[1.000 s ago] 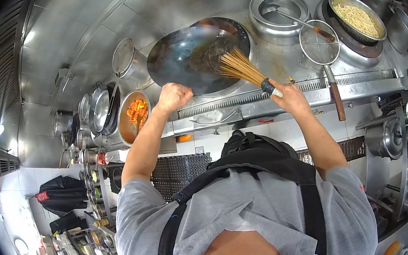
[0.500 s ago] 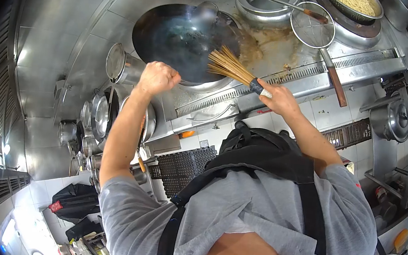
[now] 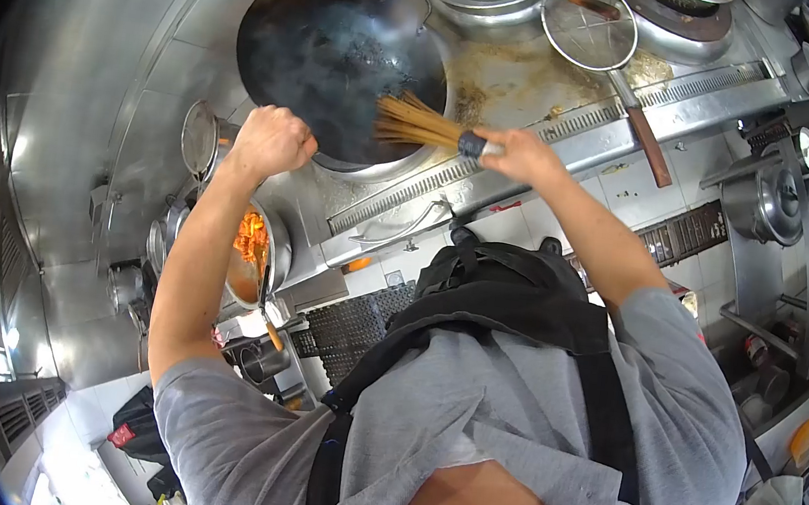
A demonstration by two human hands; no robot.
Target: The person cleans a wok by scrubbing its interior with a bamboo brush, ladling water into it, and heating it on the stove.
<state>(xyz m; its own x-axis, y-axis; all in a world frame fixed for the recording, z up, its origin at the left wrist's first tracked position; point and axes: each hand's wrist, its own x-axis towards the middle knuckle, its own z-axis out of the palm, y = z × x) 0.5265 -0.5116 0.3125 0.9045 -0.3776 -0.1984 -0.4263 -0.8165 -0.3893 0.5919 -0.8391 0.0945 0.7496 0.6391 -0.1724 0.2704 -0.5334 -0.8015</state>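
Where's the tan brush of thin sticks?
Head view, upper middle: the tan stick brush is in the right hand, its tips over the lower right of the round black metal wok.

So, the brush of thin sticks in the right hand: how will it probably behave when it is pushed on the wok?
The brush will probably flex and splay, since its long, thin sticks fan out loosely. Near the dark binding it should be stiffer, being bunched tight. It looks light: the right hand alone holds it.
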